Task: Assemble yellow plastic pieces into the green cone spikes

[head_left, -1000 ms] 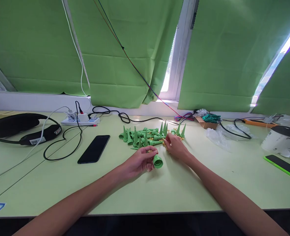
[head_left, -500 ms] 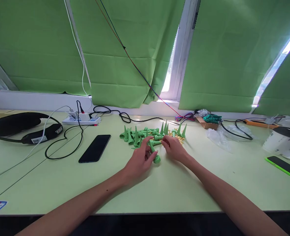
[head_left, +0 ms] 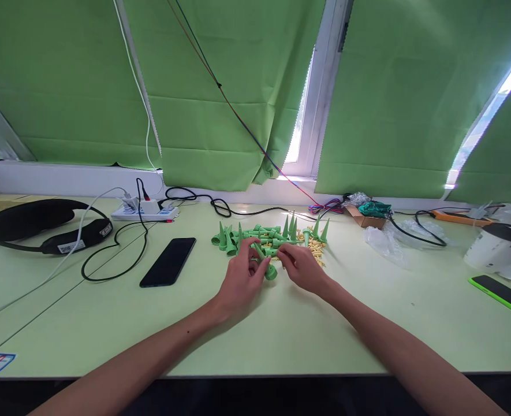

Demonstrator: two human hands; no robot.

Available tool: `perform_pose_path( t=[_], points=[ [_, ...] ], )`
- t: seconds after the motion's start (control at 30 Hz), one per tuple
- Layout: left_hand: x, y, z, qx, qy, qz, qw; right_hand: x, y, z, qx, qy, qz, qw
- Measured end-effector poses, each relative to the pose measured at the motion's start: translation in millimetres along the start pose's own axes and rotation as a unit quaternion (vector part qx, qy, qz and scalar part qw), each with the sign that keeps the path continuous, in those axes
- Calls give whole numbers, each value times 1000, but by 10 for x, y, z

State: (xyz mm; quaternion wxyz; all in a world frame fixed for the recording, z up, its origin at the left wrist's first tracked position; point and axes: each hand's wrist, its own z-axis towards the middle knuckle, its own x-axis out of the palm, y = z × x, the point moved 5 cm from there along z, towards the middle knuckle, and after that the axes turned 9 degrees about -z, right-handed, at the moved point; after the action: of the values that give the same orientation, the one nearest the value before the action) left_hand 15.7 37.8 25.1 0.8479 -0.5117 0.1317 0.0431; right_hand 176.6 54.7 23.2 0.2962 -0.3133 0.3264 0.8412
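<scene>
My left hand [head_left: 244, 274] grips a green plastic watering spike [head_left: 271, 271], its rounded cap end toward me and its pointed shaft running up between my fingers. Just to the right, my right hand [head_left: 301, 264] is closed in a pinch close to that spike; whatever lies between its fingertips is too small to make out. Behind both hands spreads a pile of similar green spikes [head_left: 230, 245], some lying flat and several standing point up. Small yellow pieces [head_left: 316, 247] are heaped at the right of the pile, partly hidden by my right hand.
A black phone [head_left: 168, 263] lies left of my hands. Farther left are a black neckband device [head_left: 75, 236], cables and a white power strip [head_left: 145, 209]. Toward the right stand a small cardboard box [head_left: 365, 218], clear plastic bags [head_left: 385, 242] and a green-edged phone [head_left: 502, 296].
My right hand has moved left and slightly toward me, from the yellow pieces to beside the held spike. My left hand has shifted slightly left and away with the spike.
</scene>
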Motion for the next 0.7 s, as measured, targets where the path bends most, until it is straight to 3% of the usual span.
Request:
perform_pose_path(
  t=[0.7],
  points=[
    [-37, -78, -5, 22, -35, -1, 999, -49, 159, -54, -40, -12, 15, 999]
  ],
)
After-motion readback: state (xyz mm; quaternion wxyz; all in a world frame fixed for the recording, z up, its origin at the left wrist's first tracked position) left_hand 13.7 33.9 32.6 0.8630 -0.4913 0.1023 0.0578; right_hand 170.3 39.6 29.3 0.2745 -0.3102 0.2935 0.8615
